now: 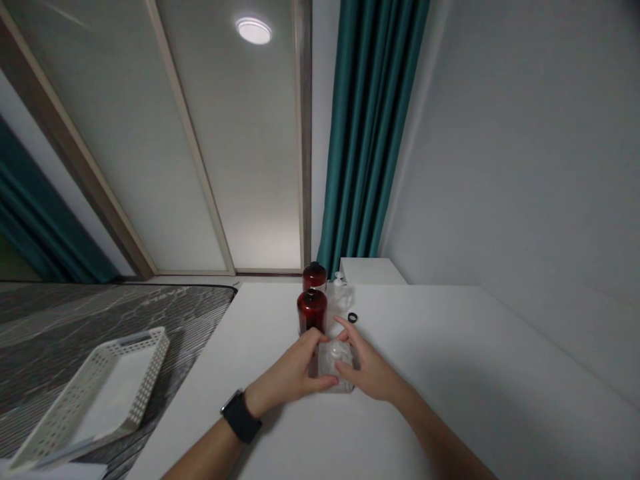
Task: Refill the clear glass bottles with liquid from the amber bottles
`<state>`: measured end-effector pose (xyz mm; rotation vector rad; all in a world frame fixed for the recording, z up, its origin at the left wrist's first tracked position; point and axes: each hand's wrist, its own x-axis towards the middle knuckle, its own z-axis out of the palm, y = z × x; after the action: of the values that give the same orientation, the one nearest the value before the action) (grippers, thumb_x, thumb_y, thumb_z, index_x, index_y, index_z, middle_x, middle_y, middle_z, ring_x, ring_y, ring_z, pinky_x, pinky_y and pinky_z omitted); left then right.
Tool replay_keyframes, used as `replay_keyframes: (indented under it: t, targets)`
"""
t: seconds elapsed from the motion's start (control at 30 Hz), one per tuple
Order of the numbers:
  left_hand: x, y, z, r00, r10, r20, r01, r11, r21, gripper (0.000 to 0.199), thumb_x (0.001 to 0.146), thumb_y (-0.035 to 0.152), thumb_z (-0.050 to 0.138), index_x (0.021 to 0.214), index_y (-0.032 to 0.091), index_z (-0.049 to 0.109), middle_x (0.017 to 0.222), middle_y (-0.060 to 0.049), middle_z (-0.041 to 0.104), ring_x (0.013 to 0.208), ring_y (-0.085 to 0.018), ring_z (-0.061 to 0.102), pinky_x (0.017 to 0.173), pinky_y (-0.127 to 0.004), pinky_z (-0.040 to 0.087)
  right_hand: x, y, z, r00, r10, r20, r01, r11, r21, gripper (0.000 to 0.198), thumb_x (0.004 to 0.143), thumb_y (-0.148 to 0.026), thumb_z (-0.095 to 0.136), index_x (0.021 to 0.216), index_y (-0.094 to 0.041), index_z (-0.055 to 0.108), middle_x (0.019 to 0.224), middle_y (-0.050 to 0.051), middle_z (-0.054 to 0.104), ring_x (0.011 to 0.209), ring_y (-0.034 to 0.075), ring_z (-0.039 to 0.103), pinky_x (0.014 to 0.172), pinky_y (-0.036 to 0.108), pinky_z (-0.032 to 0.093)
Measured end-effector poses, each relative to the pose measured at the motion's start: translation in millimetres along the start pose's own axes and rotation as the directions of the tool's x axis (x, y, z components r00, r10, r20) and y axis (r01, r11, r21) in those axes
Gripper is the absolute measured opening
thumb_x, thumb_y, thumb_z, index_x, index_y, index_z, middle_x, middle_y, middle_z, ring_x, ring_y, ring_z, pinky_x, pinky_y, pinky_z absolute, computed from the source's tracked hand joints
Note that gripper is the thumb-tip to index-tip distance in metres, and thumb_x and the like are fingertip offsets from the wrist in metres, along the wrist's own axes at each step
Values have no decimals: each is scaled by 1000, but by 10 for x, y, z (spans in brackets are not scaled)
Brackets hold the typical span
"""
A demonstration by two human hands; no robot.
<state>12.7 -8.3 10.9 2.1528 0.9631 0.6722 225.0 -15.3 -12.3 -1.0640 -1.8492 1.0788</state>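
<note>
A squat, clear, square-sided bottle stands on the white table between my hands; its top is hard to make out. My left hand is curled around its left side, thumb in front and fingers behind. From the right, my right hand closes on the same bottle, its thumb across the front and its index finger raised and bent. Just behind stand two dark red bottles with black tops, a nearer one and a farther one. Beside them is another clear bottle with a whitish top. A black ring lies near my right fingertips.
The white table runs along a grey wall on the right. A small white box-shaped cabinet sits past its far edge. Down on the left, a white perforated basket rests above a dark striped rug. A teal curtain hangs behind.
</note>
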Motion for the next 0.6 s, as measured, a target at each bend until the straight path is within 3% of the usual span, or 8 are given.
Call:
replay_keyframes:
  t: [0.13,0.3,0.5,0.6]
  targets:
    - [-3,-17,-3,1000,1,7,-1,1000,8,45,80,36,75,113,18,50,109,-7,57,93,-23,56,81,-34,46,-23,33,-38,999,-43,16,43,999,10,75,83,-15,53,153,-24,28,116,6,53,111,24,55,106,45,39]
    - [-1,-18,3,1000,15,-5,-15,1000,-3,44,80,31,74,114,19,49,112,-7,57,96,-23,56,85,-35,46,-7,47,6,1000,-12,-6,12,1000,-28,82,81,-23,65,154,-22,26,121,7,51,109,24,54,105,45,41]
    - [-4,30,-6,1000,-7,7,7,1000,-7,43,79,33,74,112,18,51,110,-7,57,96,-24,56,85,-36,46,-5,22,-52,998,-62,29,62,998,3,69,82,-9,48,148,-23,34,114,6,58,109,23,57,105,45,41]
    - [2,25,-4,1000,5,4,-5,1000,-6,43,80,33,74,113,19,50,110,-7,58,96,-24,56,85,-35,47,-8,-12,-23,997,-81,16,81,997,3,71,80,-14,57,148,-22,34,122,8,56,118,26,54,110,46,37]
